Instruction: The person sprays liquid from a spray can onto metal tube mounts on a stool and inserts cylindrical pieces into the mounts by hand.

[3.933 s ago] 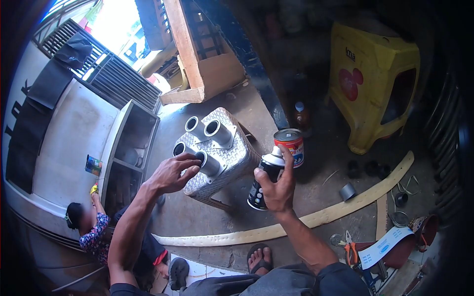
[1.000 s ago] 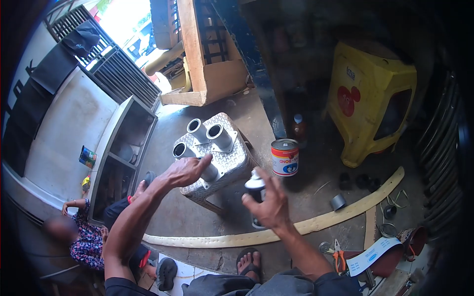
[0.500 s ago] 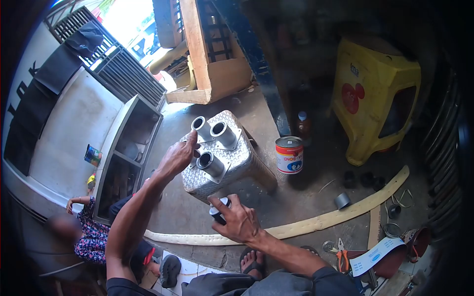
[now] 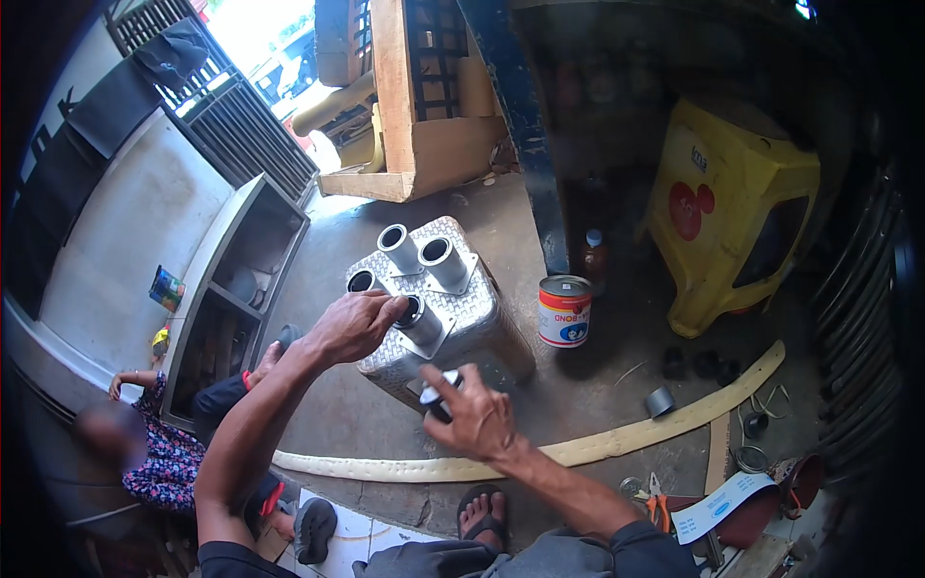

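Several short silver metal tubes with square flanges stand upright on a silver woven-pattern stool [image 4: 493, 328]. My left hand [image 4: 352, 329] reaches over the stool, its fingers closed at the rim of the nearest flanged tube [image 4: 421, 328]; another tube [image 4: 362, 280] is partly hidden behind this hand. Two more, a back-left tube [image 4: 396, 252] and a back-right tube [image 4: 442, 267], show clear of my hands. In my right hand [image 4: 479, 421] is a small spray can [image 4: 438, 397], gripped with a finger on its top, close to the stool's front edge. Faint haze hangs near its top.
A red-and-white tin [image 4: 565, 313] and a bottle [image 4: 594, 258] stand right of the stool. A long cream strip [image 4: 617, 445] crosses the floor before my feet. Orange-handled pliers [image 4: 658, 506] lie lower right; a yellow stool [image 4: 737, 212] stands behind. A person [image 4: 169, 462] sits at left.
My left hand has moved from the back-left tube toward me, to the nearest tube. My right hand with the spray can has shifted slightly right. The view has tilted a little.
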`<action>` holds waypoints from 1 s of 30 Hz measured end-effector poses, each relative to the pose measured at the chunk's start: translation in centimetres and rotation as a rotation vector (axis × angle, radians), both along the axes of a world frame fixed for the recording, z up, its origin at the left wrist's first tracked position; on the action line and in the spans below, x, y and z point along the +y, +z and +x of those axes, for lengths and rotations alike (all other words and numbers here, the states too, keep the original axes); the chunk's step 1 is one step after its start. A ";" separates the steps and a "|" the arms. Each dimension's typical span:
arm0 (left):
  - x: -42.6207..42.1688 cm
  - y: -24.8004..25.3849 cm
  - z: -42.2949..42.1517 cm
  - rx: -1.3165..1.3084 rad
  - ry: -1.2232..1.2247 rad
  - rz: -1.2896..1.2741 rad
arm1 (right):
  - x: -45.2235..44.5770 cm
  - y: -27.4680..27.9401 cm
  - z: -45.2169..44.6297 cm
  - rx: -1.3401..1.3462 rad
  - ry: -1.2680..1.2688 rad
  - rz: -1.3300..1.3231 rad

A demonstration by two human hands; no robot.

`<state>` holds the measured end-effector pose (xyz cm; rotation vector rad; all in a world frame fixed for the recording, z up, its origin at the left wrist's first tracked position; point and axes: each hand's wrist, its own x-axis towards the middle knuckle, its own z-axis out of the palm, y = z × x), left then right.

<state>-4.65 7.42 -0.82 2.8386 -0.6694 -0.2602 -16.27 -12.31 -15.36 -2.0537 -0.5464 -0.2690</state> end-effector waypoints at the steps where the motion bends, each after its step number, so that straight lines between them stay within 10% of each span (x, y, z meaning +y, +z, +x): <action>1: 0.1 -0.1 0.1 0.000 0.003 -0.002 | 0.4 -0.1 -0.3 0.000 0.003 -0.002; 6: 0.8 -0.8 0.5 0.020 -0.250 -0.033 | -0.4 -0.2 0.7 0.031 -0.136 0.036; 18: -2.2 -1.9 1.0 0.118 0.167 0.030 | -8.4 1.1 4.5 -0.193 -0.625 0.270; 30: -1.1 4.3 1.9 -0.344 0.288 -0.131 | 1.9 -0.5 0.4 -0.174 -0.109 0.152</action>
